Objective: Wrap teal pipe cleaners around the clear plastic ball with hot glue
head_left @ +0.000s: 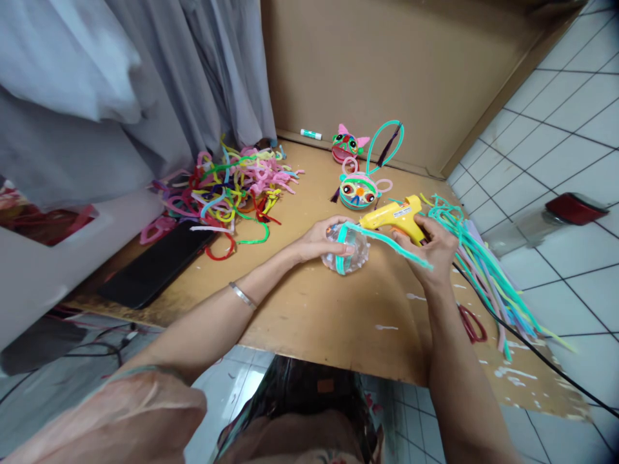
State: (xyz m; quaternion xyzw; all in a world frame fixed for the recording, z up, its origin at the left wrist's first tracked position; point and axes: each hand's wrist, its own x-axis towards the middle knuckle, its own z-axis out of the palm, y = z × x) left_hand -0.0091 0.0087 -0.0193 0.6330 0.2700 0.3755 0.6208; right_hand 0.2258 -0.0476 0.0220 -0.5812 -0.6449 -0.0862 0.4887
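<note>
My left hand (325,242) is closed round a clear, rounded plastic piece (356,259) low over the table. A turquoise pipe cleaner (391,243) wraps across this piece, and its loose end runs right, past my other hand. My right hand (435,248) grips a yellow hot glue gun (394,218), whose nozzle points left, close to the top of the clear piece and the pipe cleaner. Whether the nozzle touches them I cannot tell. Just behind stands a round animal-face ornament (358,191) with pink ears and a turquoise loop handle.
Tangled colourful pipe cleaners (236,180) and a black phone-like slab (157,267) lie left. Straight pipe cleaners (493,277), red-handled scissors (472,323) and a black cord (527,345) are right. A pink-eared ornament (345,145) and glue stick (311,134) stand at the back board.
</note>
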